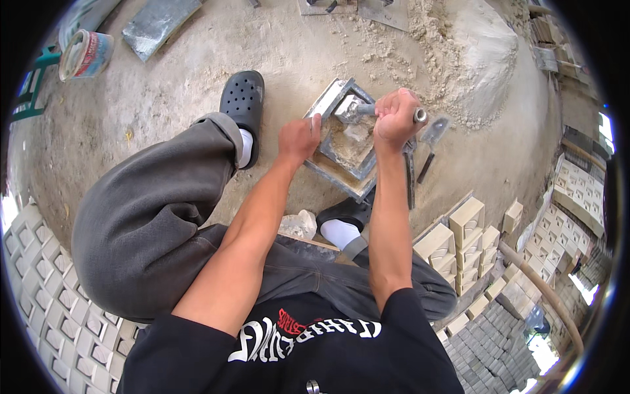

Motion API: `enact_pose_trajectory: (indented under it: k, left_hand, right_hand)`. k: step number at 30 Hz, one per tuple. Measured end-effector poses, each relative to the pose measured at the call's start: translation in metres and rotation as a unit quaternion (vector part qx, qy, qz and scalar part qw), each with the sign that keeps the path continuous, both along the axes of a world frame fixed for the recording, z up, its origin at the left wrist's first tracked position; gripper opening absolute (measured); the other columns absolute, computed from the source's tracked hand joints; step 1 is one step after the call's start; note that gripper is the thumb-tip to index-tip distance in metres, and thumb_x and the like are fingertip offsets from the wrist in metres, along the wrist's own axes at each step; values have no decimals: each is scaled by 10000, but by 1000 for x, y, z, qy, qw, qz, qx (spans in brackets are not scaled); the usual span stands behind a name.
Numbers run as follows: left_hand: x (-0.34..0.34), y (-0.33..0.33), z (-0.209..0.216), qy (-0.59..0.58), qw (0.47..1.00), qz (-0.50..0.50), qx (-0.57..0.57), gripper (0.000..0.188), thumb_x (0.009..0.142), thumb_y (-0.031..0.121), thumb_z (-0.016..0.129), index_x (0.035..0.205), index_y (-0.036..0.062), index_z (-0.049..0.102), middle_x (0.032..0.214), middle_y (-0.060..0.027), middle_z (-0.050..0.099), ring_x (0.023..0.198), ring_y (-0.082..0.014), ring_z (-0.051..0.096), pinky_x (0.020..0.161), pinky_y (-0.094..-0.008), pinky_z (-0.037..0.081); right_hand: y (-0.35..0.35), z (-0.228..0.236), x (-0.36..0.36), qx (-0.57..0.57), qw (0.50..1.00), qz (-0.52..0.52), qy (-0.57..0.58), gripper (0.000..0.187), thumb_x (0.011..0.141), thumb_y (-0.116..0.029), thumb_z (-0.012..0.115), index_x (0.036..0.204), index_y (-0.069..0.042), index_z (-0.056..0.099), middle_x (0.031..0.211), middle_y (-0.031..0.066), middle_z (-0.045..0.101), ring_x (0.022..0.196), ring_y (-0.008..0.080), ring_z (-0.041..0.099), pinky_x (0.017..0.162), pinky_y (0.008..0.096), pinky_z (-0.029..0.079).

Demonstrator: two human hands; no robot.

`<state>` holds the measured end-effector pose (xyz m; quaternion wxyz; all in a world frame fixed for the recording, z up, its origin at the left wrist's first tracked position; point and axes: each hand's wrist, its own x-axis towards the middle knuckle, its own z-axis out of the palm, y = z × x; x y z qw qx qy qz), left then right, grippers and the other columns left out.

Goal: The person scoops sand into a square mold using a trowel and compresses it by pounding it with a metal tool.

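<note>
A square metal mold frame point(326, 172) lies on the ground between my feet, with pale sandy powder point(348, 146) inside it. My left hand point(300, 139) is closed on the frame's left side, the thumb lying along its edge. In my right hand point(396, 119) is a hand tamper point(351, 109), my fingers wrapped round its pipe handle. The tamper's powder-coated block head is at the far part of the mold, inside the frame. Just right of the frame lies a small trowel point(433, 134) with a dark handle, beside a long narrow metal tool point(410, 177).
A heap of pale powder point(482, 72) spreads at the far right. Patterned cream blocks point(469, 226) are stacked near my right knee, more blocks point(52, 295) at lower left. A bucket point(86, 56) and a metal plate point(157, 27) stand far left. My shoes point(243, 98) flank the mold.
</note>
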<state>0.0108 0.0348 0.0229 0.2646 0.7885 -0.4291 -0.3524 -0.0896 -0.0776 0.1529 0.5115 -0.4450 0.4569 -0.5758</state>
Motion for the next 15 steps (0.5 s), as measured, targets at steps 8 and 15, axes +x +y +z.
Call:
enact_pose_trajectory:
  k: [8, 15]
  left_hand:
    - [-4, -2, 6, -29, 999, -28, -1, 578, 986, 423, 362, 699, 37, 681, 731, -241, 639, 700, -449, 620, 693, -518, 488]
    - [2, 5, -11, -49, 998, -25, 7, 580, 985, 408, 345, 717, 30, 694, 717, -255, 629, 686, -458, 616, 692, -517, 488]
  right_hand:
    - [7, -2, -14, -139, 979, -34, 147, 376, 870, -167, 432, 519, -100, 316, 456, 30, 351, 391, 123, 315, 395, 301, 313]
    - [11, 10, -15, -100, 992, 39, 62, 344, 827, -103, 449, 495, -26, 399, 468, 42, 453, 403, 100, 409, 398, 289, 281]
